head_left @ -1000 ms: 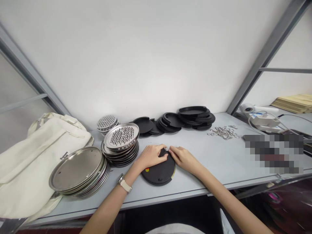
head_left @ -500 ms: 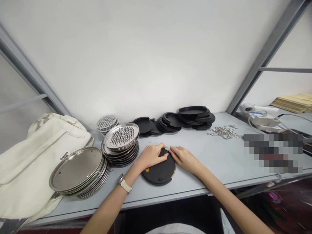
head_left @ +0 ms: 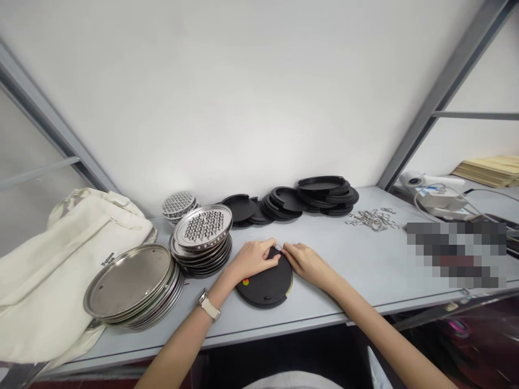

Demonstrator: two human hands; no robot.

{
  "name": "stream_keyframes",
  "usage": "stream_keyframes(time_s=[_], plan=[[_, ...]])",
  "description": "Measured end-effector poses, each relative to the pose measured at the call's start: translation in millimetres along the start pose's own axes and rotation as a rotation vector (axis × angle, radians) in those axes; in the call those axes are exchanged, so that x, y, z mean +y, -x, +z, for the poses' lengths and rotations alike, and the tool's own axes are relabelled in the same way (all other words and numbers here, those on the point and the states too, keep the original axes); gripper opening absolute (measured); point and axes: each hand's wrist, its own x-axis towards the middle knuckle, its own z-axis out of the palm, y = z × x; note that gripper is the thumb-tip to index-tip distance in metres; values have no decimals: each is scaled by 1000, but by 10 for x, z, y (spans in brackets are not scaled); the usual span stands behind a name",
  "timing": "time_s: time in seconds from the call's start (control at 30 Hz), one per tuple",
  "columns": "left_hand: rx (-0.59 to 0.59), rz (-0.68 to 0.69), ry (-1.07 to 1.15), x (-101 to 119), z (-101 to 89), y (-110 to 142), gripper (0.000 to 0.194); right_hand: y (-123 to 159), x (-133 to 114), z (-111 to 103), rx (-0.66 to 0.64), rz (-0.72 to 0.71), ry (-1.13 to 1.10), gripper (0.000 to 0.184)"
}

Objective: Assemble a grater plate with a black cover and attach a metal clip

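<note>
A black round disc (head_left: 265, 283) lies flat near the front edge of the grey table (head_left: 357, 259). My left hand (head_left: 253, 259) rests on the disc's far edge with its fingers curled. My right hand (head_left: 304, 261) meets it from the right, fingers pinched. Between the fingertips of both hands sits a small metal clip (head_left: 278, 248) at the disc's rim. A watch is on my left wrist.
Left of the disc stand a stack of perforated steel plates (head_left: 203, 229) and a stack of plain steel trays (head_left: 132, 283). A cream bag (head_left: 52, 259) lies far left. Black discs (head_left: 308, 197) are piled at the back, loose metal clips (head_left: 371, 219) to the right.
</note>
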Motion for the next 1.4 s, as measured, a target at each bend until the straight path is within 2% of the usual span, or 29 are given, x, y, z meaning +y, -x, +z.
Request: stream_keyframes(time_s=[0.17, 0.33, 0.6, 1.4], plan=[[-3, -10, 2, 5, 6, -2, 18, -9, -5, -4, 9, -7, 23, 21], [-3, -14, -8, 18, 7, 2, 32, -11, 6, 5, -1, -9, 6, 22], [2, -2, 19, -9, 20, -14, 23, -11, 9, 0, -14, 13, -9, 21], [5, -19, 65, -57, 79, -62, 14, 6, 3, 2, 2, 18, -4, 22]])
